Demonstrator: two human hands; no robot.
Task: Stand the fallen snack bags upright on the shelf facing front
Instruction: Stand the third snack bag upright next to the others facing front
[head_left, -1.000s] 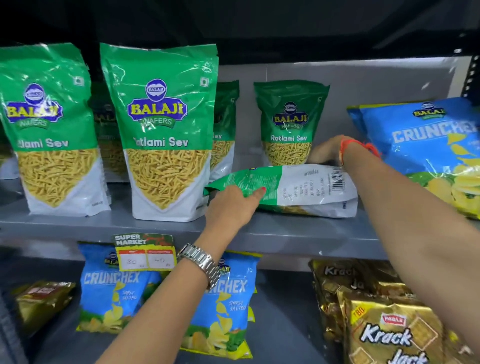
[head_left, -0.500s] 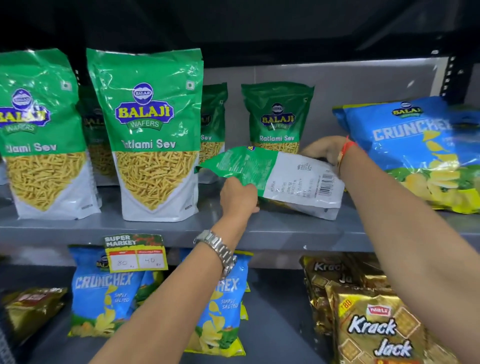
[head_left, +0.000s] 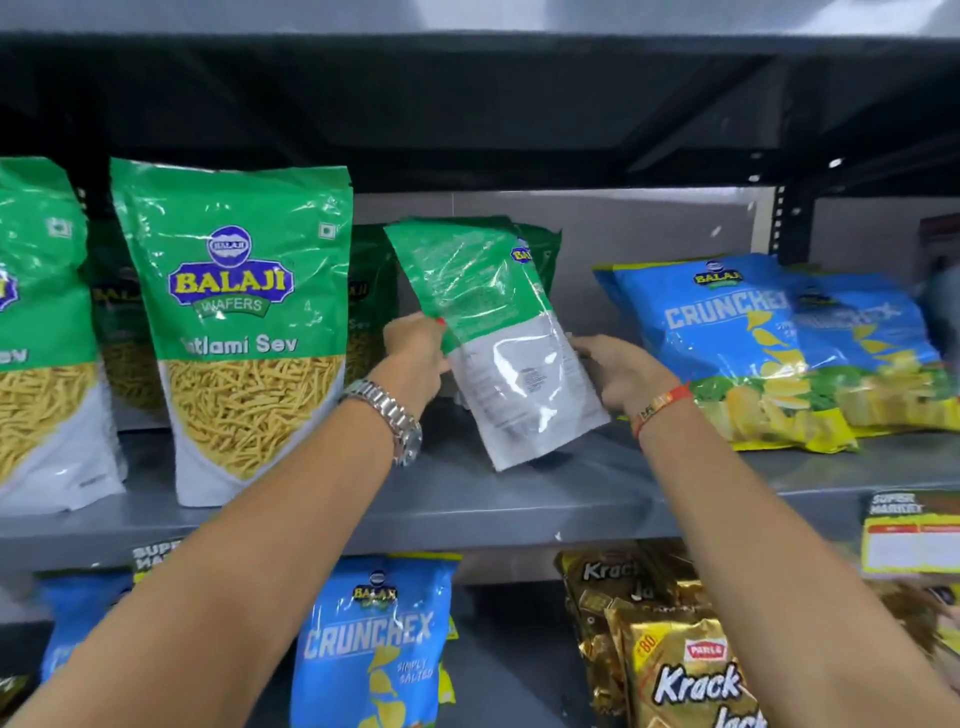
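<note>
A green and white Ratlami Sev bag (head_left: 493, 338) is held above the grey shelf (head_left: 467, 499), nearly upright, top tilted left, its printed back toward me. My left hand (head_left: 415, 358) grips its left edge. My right hand (head_left: 618, 371) holds its right edge. Behind it another green sev bag (head_left: 537, 249) stands partly hidden. To the left two large Ratlami Sev bags (head_left: 244, 332) (head_left: 36, 338) stand upright facing front, with darker bags behind them.
Blue Crunchex bags (head_left: 727, 343) lean back at the right of the same shelf. Below are more Crunchex bags (head_left: 369, 644) and gold Krack Jack packs (head_left: 680, 670). A yellow price tag (head_left: 909, 530) hangs on the shelf edge at right.
The sev bag lay flat on the shelf a second ago. Both hands have lifted it and turned it from lying to almost upright.
</note>
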